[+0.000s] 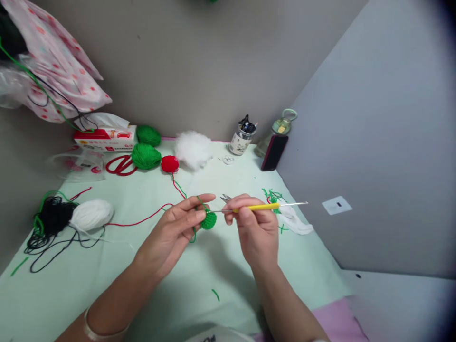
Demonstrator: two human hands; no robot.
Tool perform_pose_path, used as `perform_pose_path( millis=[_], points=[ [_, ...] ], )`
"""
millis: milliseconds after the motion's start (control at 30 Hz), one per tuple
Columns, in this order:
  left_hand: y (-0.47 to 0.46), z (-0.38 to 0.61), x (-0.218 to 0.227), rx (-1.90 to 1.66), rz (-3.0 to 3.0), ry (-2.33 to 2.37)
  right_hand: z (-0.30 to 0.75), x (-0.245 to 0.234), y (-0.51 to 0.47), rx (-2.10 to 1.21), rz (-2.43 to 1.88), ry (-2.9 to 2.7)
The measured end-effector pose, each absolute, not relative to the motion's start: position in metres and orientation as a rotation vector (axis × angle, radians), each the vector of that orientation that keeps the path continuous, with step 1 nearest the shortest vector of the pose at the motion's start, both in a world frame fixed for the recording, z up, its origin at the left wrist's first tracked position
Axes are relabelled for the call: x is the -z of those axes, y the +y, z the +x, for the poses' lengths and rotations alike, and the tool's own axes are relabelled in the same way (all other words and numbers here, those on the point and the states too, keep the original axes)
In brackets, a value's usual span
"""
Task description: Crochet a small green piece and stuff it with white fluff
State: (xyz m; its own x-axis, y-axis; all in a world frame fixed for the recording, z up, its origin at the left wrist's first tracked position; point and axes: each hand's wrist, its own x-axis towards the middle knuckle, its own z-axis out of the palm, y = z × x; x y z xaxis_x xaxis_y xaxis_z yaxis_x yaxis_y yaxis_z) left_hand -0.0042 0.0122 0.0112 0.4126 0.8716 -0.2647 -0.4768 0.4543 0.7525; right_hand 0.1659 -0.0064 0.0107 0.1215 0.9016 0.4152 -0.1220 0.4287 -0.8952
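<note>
Between thumb and fingers, my left hand (pixel 180 223) pinches a small round piece of green crochet (pixel 209 220). Green yarn (pixel 204 204) from it runs over the raised index finger, and a strand hangs below. My right hand (pixel 254 228) grips a crochet hook (pixel 258 207) by its yellow handle, held nearly level. The hook's left metal end reaches the top edge of the crochet piece; its other metal end sticks out to the right. Whether a loop sits on the tip is too small to tell. Behind my right fingers, scissor tips (pixel 225 198) show in part.
Green yarn balls (pixel 146 156), a red yarn ball (pixel 170 164), white stuffing (pixel 193 149), red-handled scissors (pixel 121 165) and a tissue box (pixel 107 138) line the back. White yarn (pixel 91 214) and tangled black yarn (pixel 53 216) lie left. A pen cup (pixel 242 138), bottle (pixel 265 143) and phone (pixel 274 152) stand back right.
</note>
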Motion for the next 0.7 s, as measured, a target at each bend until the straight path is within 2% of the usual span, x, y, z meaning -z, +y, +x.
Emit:
perform_pose_path(
  millis=[167,433,700],
  points=[
    [0.008,-0.002,-0.01,-0.93,0.854,0.704,0.162,-0.004,-0.004,-0.973,-0.906,-1.244],
    [0.009,-0.009,-0.014,-0.94,1.024,0.795,0.164,-0.011,0.001,-1.255,-0.831,-0.968],
    [0.009,-0.011,-0.02,-0.933,1.139,0.902,0.171,-0.009,-0.004,-1.143,-0.815,-1.162]
  ],
)
